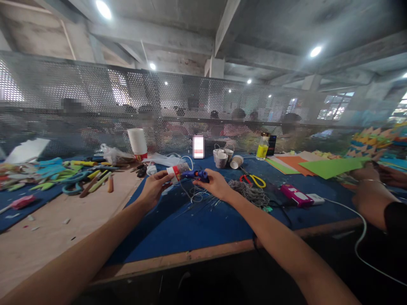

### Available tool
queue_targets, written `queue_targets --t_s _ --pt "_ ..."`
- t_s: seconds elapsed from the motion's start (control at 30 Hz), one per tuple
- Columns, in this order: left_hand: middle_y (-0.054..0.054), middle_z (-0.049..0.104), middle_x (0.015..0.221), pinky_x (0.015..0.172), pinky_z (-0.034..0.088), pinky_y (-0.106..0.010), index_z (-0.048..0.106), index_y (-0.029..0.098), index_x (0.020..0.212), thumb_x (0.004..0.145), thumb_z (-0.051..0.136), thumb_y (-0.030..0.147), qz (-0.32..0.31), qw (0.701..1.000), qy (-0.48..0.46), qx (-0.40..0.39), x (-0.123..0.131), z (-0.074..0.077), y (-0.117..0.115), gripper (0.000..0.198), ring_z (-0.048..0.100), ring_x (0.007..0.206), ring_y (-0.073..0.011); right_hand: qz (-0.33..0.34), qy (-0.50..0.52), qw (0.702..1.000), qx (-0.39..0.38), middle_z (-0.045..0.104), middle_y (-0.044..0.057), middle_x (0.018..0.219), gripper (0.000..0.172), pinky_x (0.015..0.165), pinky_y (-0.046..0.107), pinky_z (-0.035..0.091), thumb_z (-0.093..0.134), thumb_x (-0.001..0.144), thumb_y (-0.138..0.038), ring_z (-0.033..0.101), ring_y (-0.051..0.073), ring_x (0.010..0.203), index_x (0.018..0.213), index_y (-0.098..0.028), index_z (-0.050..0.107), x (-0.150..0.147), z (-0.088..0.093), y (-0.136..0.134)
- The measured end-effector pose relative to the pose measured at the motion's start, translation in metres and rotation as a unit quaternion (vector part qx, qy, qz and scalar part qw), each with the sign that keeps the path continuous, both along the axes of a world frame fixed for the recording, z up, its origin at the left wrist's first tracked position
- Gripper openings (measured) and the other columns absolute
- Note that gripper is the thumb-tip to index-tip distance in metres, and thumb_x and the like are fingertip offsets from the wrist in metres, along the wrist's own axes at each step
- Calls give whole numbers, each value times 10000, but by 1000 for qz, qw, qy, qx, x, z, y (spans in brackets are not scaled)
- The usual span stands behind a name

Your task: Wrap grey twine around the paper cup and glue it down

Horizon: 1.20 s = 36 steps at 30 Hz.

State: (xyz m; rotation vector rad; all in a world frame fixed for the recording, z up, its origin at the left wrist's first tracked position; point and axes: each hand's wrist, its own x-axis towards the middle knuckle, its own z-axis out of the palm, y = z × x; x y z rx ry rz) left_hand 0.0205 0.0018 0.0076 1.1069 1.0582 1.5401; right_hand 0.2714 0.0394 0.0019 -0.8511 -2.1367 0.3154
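My left hand [153,189] is closed on a paper cup [174,173] with a red band, tilted sideways. A blue hot glue gun [190,174] sits in my right hand [218,184], its nozzle end pointing left at the cup; whether they touch I cannot tell. Beside my right wrist lies a tangled heap of grey string [249,192]. Scissors [258,181] with yellow and red handles rest behind it. Further back stand small cups [221,159] that look wrapped in pale string, and one more cup [236,162] lies on its side.
A stack of paper cups [136,142] stands at the back left, near scattered tools and coloured scraps [63,169]. To the right are a magenta device [296,195] with a white cable, a yellow-labelled bottle [262,147] and a co-worker's hand [365,171] at green paper [333,167].
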Motion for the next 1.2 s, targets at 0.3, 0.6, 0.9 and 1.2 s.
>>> queue_targets --t_s 0.3,0.6,0.9,1.2 --pt "-30 760 823 672 531 -206 816 188 811 579 972 352 -1 1000 -18 -1 -1 -1 2 324 647 730 -140 1 20 1000 -23 537 -27 765 424 654 246 362 724 890 -604 508 139 700 820 -199 619 1 4 -3" --pt "-33 761 814 656 535 -220 809 193 796 557 981 352 -1 1000 -12 -10 0 3 -1 335 650 718 -146 -3 18 999 -28 554 -13 779 393 651 248 373 733 894 -569 528 148 712 811 -203 617 0 3 -3" --pt "-39 766 807 662 525 -242 802 202 783 567 973 388 -11 1000 8 -13 1 1 -2 332 663 713 -164 -2 33 999 -14 515 -29 753 387 655 253 350 731 908 -529 497 133 695 766 -202 581 2 5 -4" --pt "-36 776 814 706 526 -258 791 207 773 557 966 377 -23 999 17 -27 4 6 -7 326 672 731 -172 25 110 991 -69 684 18 801 397 686 281 453 734 869 -596 610 182 748 877 -200 712 0 5 -4"
